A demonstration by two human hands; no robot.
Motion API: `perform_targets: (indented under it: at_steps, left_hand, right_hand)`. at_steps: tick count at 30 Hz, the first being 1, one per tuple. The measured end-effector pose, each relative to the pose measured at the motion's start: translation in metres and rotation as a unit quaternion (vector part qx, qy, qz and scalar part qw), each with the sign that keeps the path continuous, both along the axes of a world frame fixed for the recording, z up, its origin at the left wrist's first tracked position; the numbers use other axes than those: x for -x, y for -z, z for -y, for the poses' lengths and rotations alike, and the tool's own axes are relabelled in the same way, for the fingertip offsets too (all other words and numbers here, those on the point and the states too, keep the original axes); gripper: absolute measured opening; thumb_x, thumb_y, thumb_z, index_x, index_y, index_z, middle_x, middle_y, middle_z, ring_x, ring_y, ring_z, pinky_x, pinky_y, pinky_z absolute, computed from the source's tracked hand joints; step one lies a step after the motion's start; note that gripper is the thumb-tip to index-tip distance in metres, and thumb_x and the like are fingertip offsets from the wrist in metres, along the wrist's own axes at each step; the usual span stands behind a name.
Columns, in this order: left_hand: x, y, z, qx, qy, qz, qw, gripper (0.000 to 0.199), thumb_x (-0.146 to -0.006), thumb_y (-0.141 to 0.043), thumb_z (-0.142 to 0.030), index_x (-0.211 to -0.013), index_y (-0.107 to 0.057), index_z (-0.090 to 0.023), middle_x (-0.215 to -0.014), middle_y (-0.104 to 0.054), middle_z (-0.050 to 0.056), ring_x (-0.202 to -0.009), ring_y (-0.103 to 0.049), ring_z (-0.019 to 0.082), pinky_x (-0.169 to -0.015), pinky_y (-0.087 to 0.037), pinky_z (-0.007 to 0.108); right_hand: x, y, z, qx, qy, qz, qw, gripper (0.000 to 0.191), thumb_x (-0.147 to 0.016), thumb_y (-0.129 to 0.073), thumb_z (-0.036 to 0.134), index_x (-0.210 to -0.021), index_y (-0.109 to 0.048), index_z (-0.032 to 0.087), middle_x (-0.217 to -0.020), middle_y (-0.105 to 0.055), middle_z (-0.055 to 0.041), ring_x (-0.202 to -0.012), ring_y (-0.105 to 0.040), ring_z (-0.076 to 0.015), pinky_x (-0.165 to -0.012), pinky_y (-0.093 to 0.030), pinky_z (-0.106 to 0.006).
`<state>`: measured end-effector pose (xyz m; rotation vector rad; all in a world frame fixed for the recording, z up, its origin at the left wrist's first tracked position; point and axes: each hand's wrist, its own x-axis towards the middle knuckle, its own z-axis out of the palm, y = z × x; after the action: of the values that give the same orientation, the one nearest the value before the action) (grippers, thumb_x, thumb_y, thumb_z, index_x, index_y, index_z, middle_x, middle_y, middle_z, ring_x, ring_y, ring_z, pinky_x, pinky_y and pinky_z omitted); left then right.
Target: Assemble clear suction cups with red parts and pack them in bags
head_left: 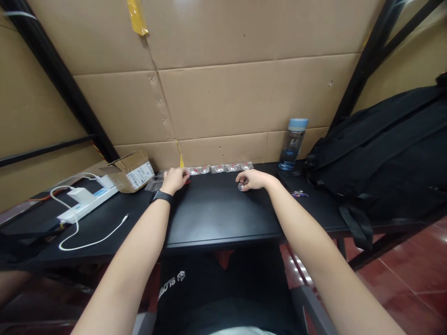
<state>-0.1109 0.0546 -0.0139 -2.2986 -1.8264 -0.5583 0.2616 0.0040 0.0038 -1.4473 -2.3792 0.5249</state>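
My left hand (175, 180), with a dark watch (162, 196) on its wrist, rests at the back left of the black desktop (216, 218). Its fingers are pinched together beside a bit of something red (187, 182), and what they grip is mostly hidden. Further right, my right hand (254, 178) has its fingers closed on a small round silvery piece (240, 186) at the desktop. Behind both hands, a row of several small round items in clear wrappers (218, 169), with red marks, lies along the cardboard wall.
Left of my hands stand an opened cardboard box (132, 172) and a white power strip (87, 203) with plugs and a loose white cable (94, 243). Clear plastic bags (153, 184) lie by the box. At right are a water bottle (292, 144), a keychain (299, 194) and a black backpack (384, 149).
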Motion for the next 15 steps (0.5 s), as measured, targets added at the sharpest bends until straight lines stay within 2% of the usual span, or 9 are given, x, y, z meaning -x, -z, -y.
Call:
perform_targets:
  at_steps: [3,7,9,12,15]
  left_hand:
    - [-0.012,-0.002,0.006,-0.02,0.063,0.057,0.996,0.021,-0.094,-0.053,-0.034,-0.098,-0.071,-0.023,-0.106,-0.076,0.008,-0.103,-0.066,0.027,-0.091,-0.045,0.037]
    - [-0.045,-0.001,0.021,0.023,0.229,0.116,0.966,0.02,-0.094,-0.052,-0.032,-0.099,-0.068,-0.02,-0.097,-0.075,0.007,-0.087,-0.066,0.02,-0.082,-0.049,0.03]
    - [-0.064,0.0,0.03,0.046,0.29,0.117,0.949,0.02,-0.093,-0.05,-0.027,-0.099,-0.068,-0.02,-0.093,-0.074,0.005,-0.083,-0.066,0.019,-0.081,-0.05,0.029]
    - [-0.084,0.002,0.042,0.069,0.35,0.116,0.927,0.022,-0.089,-0.05,-0.017,-0.101,-0.069,-0.02,-0.092,-0.074,0.004,-0.084,-0.068,0.018,-0.082,-0.052,0.029]
    - [-0.089,0.002,0.047,0.082,0.377,0.103,0.917,0.033,-0.08,-0.049,-0.005,-0.099,-0.072,-0.019,-0.092,-0.076,0.004,-0.085,-0.069,0.017,-0.083,-0.053,0.027]
  right_hand:
    - [-0.001,-0.001,0.001,-0.022,-0.007,-0.021,1.0,0.045,-0.059,-0.088,0.019,-0.102,-0.078,0.024,-0.094,-0.075,-0.0019,-0.076,-0.068,-0.0183,-0.069,-0.051,-0.026]
    - [0.002,-0.001,0.001,-0.03,-0.015,-0.071,0.997,0.051,-0.06,-0.085,0.019,-0.11,-0.076,0.021,-0.096,-0.075,-0.003,-0.08,-0.068,-0.0178,-0.071,-0.053,-0.026]
    - [0.004,-0.001,0.001,-0.023,-0.017,-0.092,0.995,0.051,-0.061,-0.083,0.017,-0.111,-0.075,0.02,-0.096,-0.075,-0.0034,-0.08,-0.067,-0.0172,-0.071,-0.053,-0.025]
    - [0.008,-0.003,0.004,-0.02,-0.026,-0.096,0.995,0.049,-0.06,-0.083,0.017,-0.109,-0.075,0.019,-0.097,-0.075,-0.0038,-0.081,-0.067,-0.0174,-0.071,-0.054,-0.025]
    - [0.011,-0.006,0.008,-0.02,-0.038,-0.084,0.996,0.045,-0.06,-0.082,0.016,-0.105,-0.076,0.019,-0.094,-0.076,-0.0031,-0.084,-0.068,-0.0186,-0.072,-0.054,-0.026]
